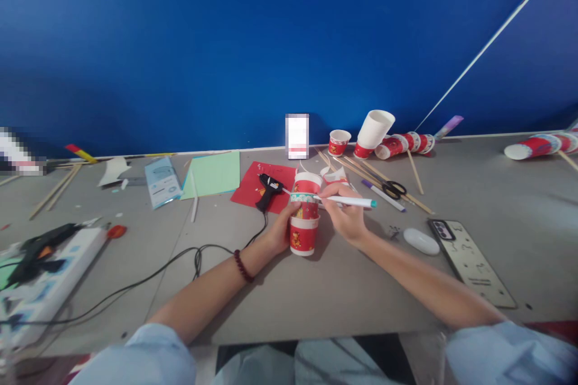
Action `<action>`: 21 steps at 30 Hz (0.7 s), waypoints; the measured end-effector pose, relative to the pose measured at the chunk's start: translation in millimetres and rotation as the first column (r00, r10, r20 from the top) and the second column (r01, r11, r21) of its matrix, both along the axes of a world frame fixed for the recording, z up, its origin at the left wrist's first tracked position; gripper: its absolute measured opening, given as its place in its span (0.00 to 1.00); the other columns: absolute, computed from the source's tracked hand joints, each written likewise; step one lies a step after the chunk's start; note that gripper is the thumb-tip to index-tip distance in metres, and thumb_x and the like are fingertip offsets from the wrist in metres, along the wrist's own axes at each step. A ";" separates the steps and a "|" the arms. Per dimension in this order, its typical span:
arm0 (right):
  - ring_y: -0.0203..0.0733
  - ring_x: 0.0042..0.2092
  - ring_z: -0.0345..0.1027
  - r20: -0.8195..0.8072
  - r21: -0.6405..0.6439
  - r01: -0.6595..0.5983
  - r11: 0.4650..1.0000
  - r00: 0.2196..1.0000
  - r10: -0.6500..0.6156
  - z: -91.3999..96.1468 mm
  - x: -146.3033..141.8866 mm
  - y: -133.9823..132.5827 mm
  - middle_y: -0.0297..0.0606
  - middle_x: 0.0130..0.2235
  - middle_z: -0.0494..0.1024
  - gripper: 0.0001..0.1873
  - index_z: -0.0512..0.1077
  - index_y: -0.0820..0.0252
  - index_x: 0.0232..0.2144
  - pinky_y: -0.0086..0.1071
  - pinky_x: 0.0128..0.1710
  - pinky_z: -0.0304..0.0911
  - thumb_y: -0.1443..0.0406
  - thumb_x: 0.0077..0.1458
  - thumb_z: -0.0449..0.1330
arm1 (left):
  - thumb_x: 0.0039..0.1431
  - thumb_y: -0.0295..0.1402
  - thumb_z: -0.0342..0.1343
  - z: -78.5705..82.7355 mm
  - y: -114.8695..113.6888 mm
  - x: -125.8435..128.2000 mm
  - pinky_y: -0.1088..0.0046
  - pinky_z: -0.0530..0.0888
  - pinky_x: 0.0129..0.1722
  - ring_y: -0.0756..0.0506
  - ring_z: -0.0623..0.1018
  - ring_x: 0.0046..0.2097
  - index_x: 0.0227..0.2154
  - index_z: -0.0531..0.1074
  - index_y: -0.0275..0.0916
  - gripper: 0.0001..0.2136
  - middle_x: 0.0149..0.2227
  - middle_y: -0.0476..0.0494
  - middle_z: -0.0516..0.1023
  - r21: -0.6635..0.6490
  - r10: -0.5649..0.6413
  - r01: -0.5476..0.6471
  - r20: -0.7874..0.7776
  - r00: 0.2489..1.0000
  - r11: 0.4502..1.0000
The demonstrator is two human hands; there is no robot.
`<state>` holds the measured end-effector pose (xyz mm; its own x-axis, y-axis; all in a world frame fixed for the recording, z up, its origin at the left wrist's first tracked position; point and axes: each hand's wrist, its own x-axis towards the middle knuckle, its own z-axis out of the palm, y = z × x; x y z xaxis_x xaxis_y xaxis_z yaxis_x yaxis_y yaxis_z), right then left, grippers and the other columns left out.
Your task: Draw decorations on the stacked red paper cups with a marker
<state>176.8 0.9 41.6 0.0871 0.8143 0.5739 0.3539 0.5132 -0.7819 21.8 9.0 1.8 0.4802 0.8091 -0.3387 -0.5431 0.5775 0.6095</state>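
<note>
My left hand (pixel 283 230) grips a short stack of red and white paper cups (pixel 303 234) from its left side, over the near middle of the table. Between the fingers of my right hand (pixel 345 216) is a white marker (pixel 350 200) with a teal end pointing right. Its other end meets the upper part of the stack, where a teal band runs round; the tip itself is too small to make out. Just behind my left hand, a black hot glue gun (pixel 270 188) lies on red paper (pixel 244 191).
Scissors (pixel 394 190), a purple marker (pixel 383 195) and wooden sticks lie to the right, before more paper cups (pixel 374 129). A phone (pixel 474 261) and a white oval case (pixel 421 241) sit nearer. Green paper (pixel 217 171), a power strip (pixel 67 277) and a black cord (pixel 156 277) are left.
</note>
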 end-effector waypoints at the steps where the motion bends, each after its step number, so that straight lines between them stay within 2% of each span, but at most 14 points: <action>1: 0.37 0.26 0.67 -0.001 0.003 0.000 1.000 1.000 0.000 0.3 -0.1 0.0 0.32 0.24 0.75 0.06 0.71 0.56 0.25 0.32 0.27 0.62 0.69 0.52 0.56 | 0.50 0.41 0.62 -0.2 0.0 -0.3 0.69 0.75 0.35 0.44 0.80 0.31 0.34 0.76 0.33 0.15 0.31 0.39 0.82 -0.002 -0.004 0.004 -0.003 1.000 1.000; 8: 0.38 0.27 0.68 -0.011 0.009 -0.019 1.000 1.000 0.019 1.1 -0.3 0.7 0.33 0.24 0.75 0.06 0.70 0.56 0.24 0.32 0.28 0.63 0.70 0.50 0.55 | 0.51 0.41 0.61 -2.2 -0.5 -2.1 0.66 0.74 0.37 0.42 0.80 0.32 0.36 0.77 0.33 0.15 0.31 0.38 0.82 -0.030 0.011 -0.012 -0.027 1.000 0.999; 15: 0.39 0.29 0.69 -0.035 0.026 -0.043 0.999 0.998 0.044 -0.4 0.6 0.5 0.33 0.26 0.75 0.06 0.70 0.56 0.24 0.34 0.30 0.63 0.70 0.51 0.55 | 0.51 0.41 0.60 0.7 -0.5 -1.5 0.68 0.74 0.36 0.43 0.80 0.31 0.35 0.77 0.31 0.16 0.31 0.37 0.82 -0.039 0.016 -0.017 -0.042 0.999 0.999; 21: 0.38 0.27 0.67 -0.052 0.001 -0.041 0.999 0.998 0.041 -1.3 2.0 1.1 0.33 0.25 0.75 0.06 0.71 0.56 0.25 0.33 0.27 0.62 0.69 0.51 0.56 | 0.51 0.42 0.60 1.1 -0.7 -1.5 0.68 0.75 0.38 0.42 0.81 0.33 0.35 0.77 0.30 0.17 0.32 0.36 0.82 -0.036 0.014 -0.015 -0.033 0.999 0.999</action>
<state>178.8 1.9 40.3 0.0832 0.8181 0.5691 0.2910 0.5262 -0.7990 20.3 8.3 2.8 0.4567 0.8028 -0.3834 -0.5315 0.5918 0.6060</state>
